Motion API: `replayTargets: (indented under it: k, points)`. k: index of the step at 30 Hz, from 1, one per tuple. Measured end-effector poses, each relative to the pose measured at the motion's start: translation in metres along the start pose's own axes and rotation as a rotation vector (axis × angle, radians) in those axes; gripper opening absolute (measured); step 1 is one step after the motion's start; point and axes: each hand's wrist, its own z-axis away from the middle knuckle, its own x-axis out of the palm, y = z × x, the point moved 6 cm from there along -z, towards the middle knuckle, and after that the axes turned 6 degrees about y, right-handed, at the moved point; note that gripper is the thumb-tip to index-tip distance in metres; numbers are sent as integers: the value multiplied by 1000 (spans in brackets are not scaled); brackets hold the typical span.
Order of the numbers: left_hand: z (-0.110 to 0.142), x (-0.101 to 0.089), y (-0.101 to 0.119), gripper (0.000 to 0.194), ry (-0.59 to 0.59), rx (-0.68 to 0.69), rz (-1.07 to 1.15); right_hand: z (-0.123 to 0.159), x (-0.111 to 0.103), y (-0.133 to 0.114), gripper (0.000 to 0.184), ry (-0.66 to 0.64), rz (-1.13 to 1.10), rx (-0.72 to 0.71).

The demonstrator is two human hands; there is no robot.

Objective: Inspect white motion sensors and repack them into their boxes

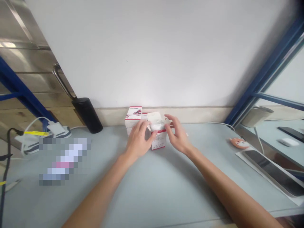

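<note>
A small white box with red edges and printing (158, 142) stands on the grey table near the wall. At its top is a pale white packet or wrapped item (155, 122); I cannot tell how far inside the box it sits. My left hand (139, 139) is closed around the left side of the packet and box, thumb at the front. On the other side, my right hand (177, 134) has thumb and fingers curled about a small flap at the box's top right corner. Similar white and red boxes (133, 113) are stacked just behind and left of my left hand.
A black cylinder (87, 115) stands at the back left. Power strips with cables (47, 136) and a blurred-out rectangle (66, 161) lie at left. To the right are a dark phone-like slab (273, 171) and an orange animal-faced item (239, 142). Blue frame posts (258, 76) flank the wall.
</note>
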Motion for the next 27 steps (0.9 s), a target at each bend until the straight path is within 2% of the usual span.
replayTargets:
  k: [3, 6, 9, 12, 14, 16, 18, 19, 21, 23, 25, 27]
  points:
    - [2, 1, -1, 16, -19, -36, 15, 3, 3, -7, 34, -37, 169, -104]
    - [1, 1, 2, 19, -51, -70, 18, 3, 5, -10, 32, -62, 298, -163]
    - [1, -1, 6, 24, -24, -53, 14, 3, 4, -15, 32, -63, 359, -191]
    - [2, 0, 2, 13, -12, -67, 47, 0, 1, -19, 32, -83, 384, -200]
    - [2, 4, -3, 14, -41, -96, 95, -3, -5, -18, 30, -76, 378, -234]
    - [4, 9, -8, 18, -79, -145, 150, -8, -20, -6, 34, -6, 371, -235]
    - [8, 15, -12, 23, -105, -216, 214, -11, -42, 20, 36, 85, 401, -139]
    - [10, 18, -13, 25, -112, -253, 249, -12, -50, 36, 34, 63, 441, -86]
    - [15, 25, -12, 26, -126, -314, 313, -10, -60, 69, 29, -62, 561, -8]
    - [19, 30, -8, 29, -132, -343, 344, -6, -68, 95, 33, -180, 610, 49]
    - [22, 33, -4, 34, -102, -345, 352, -2, -70, 106, 37, -260, 591, 44]
    - [24, 33, -2, 42, -43, -331, 381, 0, -67, 108, 36, -307, 551, 7]
